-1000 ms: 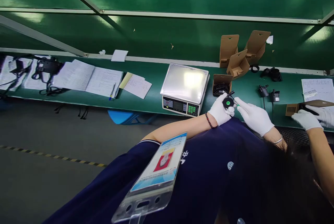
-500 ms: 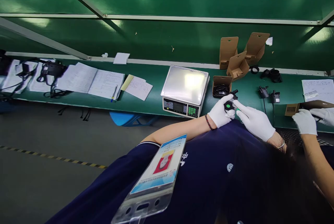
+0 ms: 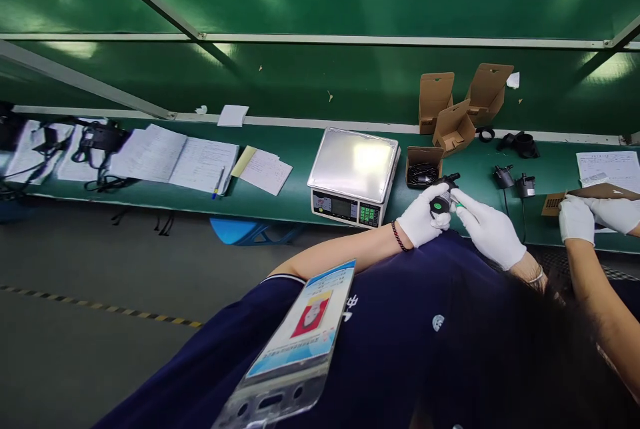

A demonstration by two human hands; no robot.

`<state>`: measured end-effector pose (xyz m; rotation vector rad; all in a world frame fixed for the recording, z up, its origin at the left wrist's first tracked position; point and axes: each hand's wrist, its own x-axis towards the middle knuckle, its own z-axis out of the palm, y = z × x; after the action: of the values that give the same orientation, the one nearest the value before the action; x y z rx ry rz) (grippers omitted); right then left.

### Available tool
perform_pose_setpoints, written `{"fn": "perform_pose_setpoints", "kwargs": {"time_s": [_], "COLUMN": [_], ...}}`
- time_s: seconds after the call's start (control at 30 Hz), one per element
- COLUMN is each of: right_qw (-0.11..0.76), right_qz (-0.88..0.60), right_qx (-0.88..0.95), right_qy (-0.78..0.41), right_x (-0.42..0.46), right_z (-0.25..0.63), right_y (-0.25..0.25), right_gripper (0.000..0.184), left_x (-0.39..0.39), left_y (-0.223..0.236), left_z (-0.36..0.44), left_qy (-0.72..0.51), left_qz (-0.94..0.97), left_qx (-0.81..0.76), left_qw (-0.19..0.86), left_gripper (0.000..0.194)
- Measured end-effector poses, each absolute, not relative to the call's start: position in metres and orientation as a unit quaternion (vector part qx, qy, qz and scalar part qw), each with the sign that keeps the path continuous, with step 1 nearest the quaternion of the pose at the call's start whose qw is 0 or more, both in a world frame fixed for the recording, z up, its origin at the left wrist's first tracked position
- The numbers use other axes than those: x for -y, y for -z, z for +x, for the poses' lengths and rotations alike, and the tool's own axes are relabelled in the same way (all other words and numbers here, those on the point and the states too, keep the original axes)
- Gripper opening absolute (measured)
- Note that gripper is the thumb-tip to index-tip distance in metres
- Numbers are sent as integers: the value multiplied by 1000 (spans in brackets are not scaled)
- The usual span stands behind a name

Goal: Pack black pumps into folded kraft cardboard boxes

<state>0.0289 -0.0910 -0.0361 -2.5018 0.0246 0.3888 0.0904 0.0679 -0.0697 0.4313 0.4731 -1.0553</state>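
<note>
Both my hands wear white gloves and meet over the front edge of the green bench (image 3: 280, 199). My left hand (image 3: 423, 221), with a bead bracelet at the wrist, is closed round a small black round part (image 3: 442, 203) with a green spot on its face. My right hand (image 3: 487, 232) is closed in a pinch on a thin tool with a green tip (image 3: 459, 205), which touches the black part. An open brown carton (image 3: 424, 165) with a coiled black cable inside stands just behind my hands.
A digital scale (image 3: 354, 175) sits left of my hands. Several open brown cartons (image 3: 453, 109) and small black parts (image 3: 515, 179) lie behind and to the right. A co-worker's gloved hands (image 3: 595, 215) hold a brown carton at far right. Papers and a pen (image 3: 175, 159) lie left.
My hands have stayed together on the black part, shifting slightly up and right. The co-worker's hands at far right have lifted and turned their brown carton.
</note>
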Motion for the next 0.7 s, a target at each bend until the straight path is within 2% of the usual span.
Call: {"fn": "perform_pose_setpoints", "kwargs": {"time_s": [0.13, 0.27, 0.5, 0.63, 0.7], "right_qw": [529, 645, 699, 704, 707], "right_qz": [-835, -737, -687, -683, -682], "right_qx": [-147, -201, -201, -194, -188], "right_qy": [-43, 6, 5, 12, 27], "right_x": [95, 98, 90, 84, 84], "right_z": [31, 36, 40, 41, 41], "right_y": [38, 48, 58, 53, 53], "right_gripper": [55, 51, 44, 46, 48], "left_x": [-69, -70, -69, -67, -65], "left_y": [72, 73, 72, 73, 72], "left_z": [92, 92, 91, 89, 85], "left_qy": [521, 541, 532, 527, 493], "left_qz": [199, 209, 232, 259, 304], "left_qx": [-201, -188, -127, -115, -99], "left_qw": [805, 793, 805, 801, 809], "left_gripper": [56, 69, 56, 59, 50]}}
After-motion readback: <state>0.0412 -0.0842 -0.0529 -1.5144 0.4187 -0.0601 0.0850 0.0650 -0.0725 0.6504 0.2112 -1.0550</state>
